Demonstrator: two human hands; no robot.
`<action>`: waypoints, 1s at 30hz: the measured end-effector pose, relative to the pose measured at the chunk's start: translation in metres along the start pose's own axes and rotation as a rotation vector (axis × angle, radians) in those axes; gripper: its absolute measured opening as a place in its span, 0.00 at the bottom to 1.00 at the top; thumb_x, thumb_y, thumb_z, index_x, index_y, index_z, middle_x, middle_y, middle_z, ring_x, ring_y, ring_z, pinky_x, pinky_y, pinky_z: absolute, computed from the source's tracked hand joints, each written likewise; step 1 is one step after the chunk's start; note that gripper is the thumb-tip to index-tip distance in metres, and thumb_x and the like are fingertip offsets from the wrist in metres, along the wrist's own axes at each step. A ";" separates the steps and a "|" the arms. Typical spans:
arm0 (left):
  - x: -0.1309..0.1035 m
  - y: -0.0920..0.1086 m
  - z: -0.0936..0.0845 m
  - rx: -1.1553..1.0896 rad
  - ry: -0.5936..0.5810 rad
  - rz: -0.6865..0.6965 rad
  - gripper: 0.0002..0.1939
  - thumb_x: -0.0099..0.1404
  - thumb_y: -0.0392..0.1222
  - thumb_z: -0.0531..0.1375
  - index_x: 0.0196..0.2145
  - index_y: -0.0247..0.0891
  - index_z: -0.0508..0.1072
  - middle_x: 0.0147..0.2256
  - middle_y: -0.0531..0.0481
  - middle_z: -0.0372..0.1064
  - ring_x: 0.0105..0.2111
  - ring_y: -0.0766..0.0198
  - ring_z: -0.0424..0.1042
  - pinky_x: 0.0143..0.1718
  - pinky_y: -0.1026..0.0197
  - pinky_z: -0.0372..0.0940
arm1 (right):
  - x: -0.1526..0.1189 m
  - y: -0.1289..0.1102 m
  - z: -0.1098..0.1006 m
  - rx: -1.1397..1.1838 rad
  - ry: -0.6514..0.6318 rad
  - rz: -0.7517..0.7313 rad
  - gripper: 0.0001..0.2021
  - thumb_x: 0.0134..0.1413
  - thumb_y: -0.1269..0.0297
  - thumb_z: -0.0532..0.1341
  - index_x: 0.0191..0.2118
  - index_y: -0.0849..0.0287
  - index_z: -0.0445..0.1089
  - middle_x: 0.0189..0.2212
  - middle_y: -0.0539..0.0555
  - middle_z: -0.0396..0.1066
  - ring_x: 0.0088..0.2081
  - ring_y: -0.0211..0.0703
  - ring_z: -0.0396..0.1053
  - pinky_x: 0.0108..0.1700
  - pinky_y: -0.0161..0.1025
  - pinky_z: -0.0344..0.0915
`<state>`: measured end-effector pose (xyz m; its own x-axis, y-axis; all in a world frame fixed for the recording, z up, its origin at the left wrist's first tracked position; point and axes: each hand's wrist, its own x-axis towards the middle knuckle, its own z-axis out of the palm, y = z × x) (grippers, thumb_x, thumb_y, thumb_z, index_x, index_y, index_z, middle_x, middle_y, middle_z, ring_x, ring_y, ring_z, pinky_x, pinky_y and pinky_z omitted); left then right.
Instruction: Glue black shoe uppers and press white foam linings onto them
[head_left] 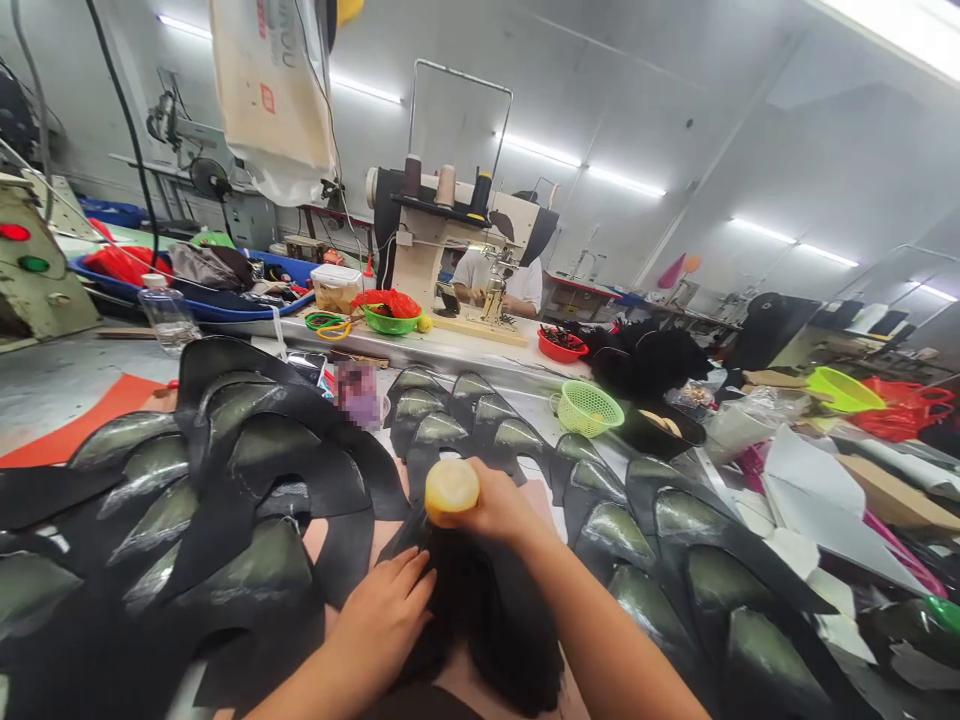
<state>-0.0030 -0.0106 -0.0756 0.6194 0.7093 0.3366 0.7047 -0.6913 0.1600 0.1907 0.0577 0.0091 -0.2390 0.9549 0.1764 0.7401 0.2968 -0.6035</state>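
My right hand (499,505) is wrapped round a yellow cylindrical object (452,488) with a pale, flat end, held above the middle of the worktable. My left hand (390,600) lies palm down with its fingers stretched over a dark piece (457,590) below that object. Overlapping black curved pieces (300,460) with shiny greenish patches spread out on the left. More such pieces (637,530) lie in rows to the right and beyond my hands. What the end of the yellow object facing away from me looks like is hidden.
A sewing machine (465,230) with thread spools stands ahead, a person (532,285) behind it. A light green basket (589,408), a red bowl (562,345) and a green bowl (391,318) sit beyond the pieces. At the left are a bottle (165,315) and a blue tray (225,308).
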 end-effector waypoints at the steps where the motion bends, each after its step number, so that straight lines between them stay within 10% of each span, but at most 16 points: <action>1: 0.000 0.001 0.000 0.017 0.003 0.007 0.18 0.54 0.30 0.54 0.42 0.37 0.71 0.46 0.42 0.69 0.48 0.53 0.67 0.46 0.52 0.66 | 0.005 -0.001 0.000 -0.020 0.015 0.021 0.19 0.38 0.60 0.65 0.38 0.55 0.61 0.33 0.52 0.72 0.34 0.47 0.70 0.32 0.36 0.60; 17: 0.001 0.003 -0.008 0.179 -0.024 0.098 0.17 0.54 0.33 0.56 0.43 0.35 0.71 0.44 0.41 0.71 0.46 0.52 0.69 0.44 0.54 0.67 | 0.008 -0.001 0.000 -0.023 -0.117 -0.080 0.20 0.36 0.60 0.67 0.38 0.55 0.62 0.33 0.52 0.72 0.34 0.47 0.70 0.31 0.35 0.60; 20: 0.002 0.001 -0.010 0.130 -0.020 0.098 0.17 0.55 0.34 0.56 0.43 0.36 0.71 0.45 0.42 0.70 0.46 0.53 0.68 0.45 0.55 0.66 | 0.001 0.010 -0.009 -0.019 0.104 0.049 0.19 0.40 0.59 0.64 0.40 0.57 0.61 0.34 0.54 0.72 0.36 0.48 0.70 0.34 0.37 0.61; 30: 0.041 0.006 -0.034 -0.031 -0.195 -0.191 0.08 0.62 0.40 0.53 0.29 0.36 0.69 0.31 0.47 0.68 0.35 0.57 0.69 0.36 0.55 0.65 | -0.018 0.030 -0.025 0.066 0.113 0.076 0.21 0.38 0.57 0.64 0.41 0.58 0.62 0.34 0.55 0.72 0.36 0.49 0.70 0.35 0.39 0.62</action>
<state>0.0147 0.0094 -0.0293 0.5330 0.8385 0.1127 0.8063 -0.5438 0.2328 0.2327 0.0495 0.0076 -0.1093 0.9711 0.2123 0.7095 0.2258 -0.6676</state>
